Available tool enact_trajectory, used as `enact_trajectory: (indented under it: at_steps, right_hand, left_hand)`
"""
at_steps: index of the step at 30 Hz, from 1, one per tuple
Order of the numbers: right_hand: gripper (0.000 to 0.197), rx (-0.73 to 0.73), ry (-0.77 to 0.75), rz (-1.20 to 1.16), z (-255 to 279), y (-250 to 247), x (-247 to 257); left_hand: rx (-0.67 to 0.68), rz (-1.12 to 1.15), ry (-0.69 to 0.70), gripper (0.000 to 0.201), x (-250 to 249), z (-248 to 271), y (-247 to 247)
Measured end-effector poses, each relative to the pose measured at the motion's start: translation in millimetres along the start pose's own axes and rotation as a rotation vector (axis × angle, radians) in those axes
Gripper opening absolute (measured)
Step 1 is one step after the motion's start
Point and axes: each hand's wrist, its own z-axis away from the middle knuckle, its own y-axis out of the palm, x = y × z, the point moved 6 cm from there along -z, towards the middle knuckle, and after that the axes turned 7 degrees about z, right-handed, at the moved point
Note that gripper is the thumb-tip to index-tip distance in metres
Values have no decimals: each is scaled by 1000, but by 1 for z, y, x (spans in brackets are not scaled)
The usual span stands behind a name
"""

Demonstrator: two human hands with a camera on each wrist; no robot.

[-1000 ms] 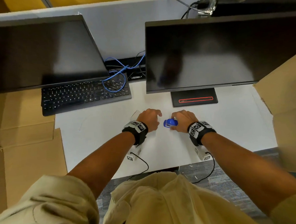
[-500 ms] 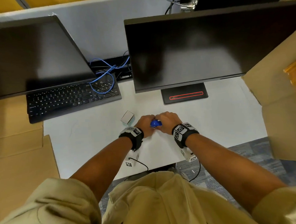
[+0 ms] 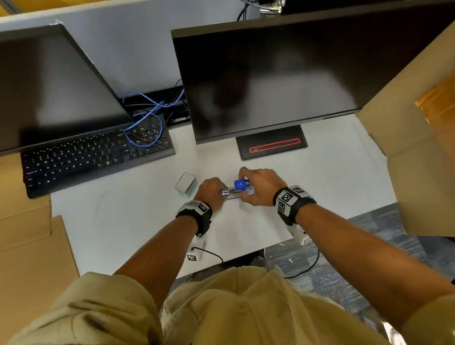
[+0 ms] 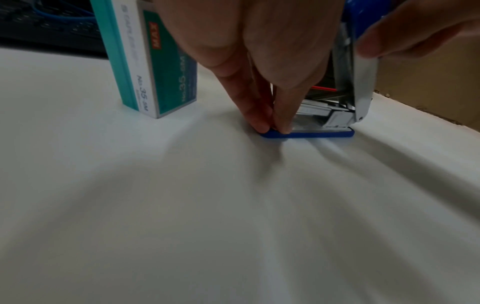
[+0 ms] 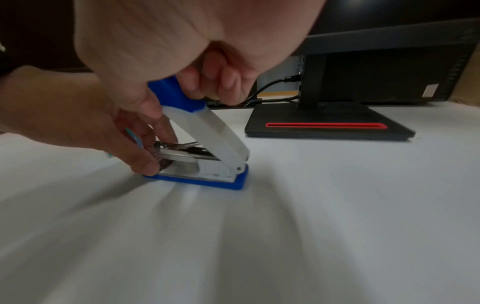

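Observation:
A blue and white stapler sits on the white desk between my hands. Its blue base lies flat, and the white cover with its blue tip is swung up, baring the metal magazine. My left hand pinches the front end of the stapler, fingertips down on the base. My right hand grips the raised blue tip of the cover between thumb and fingers. A teal and white staple box stands just left of my left hand, also close behind the fingers.
Behind the hands stand a monitor on a black base with a red slot, a second monitor and a black keyboard with a blue cable on it. Cardboard flanks the desk on the left and right.
My left hand left the staple box and closed on the stapler's front. My right hand has swung the cover up, so the stapler stands open.

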Motion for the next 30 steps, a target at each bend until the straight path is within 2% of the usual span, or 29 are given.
enact_trajectory:
  at_steps: [10,20,26,30]
  right_hand:
    - [31,-40,-90,252,8,-22,-16]
    - [31,-87,-7,373,28,-31,-73]
    - [31,3,80,458,30,-12,-100]
    - [28,52,164,417,26,14,-108]
  left_hand:
    - [25,-76,36,19,-1,-3,1]
    - [-4,-73,18,17,-1,-4,2]
    - [-18,-68,13,16,-2,-4,0]
    - [-26,-56,-4,13,-3,-3,-2]
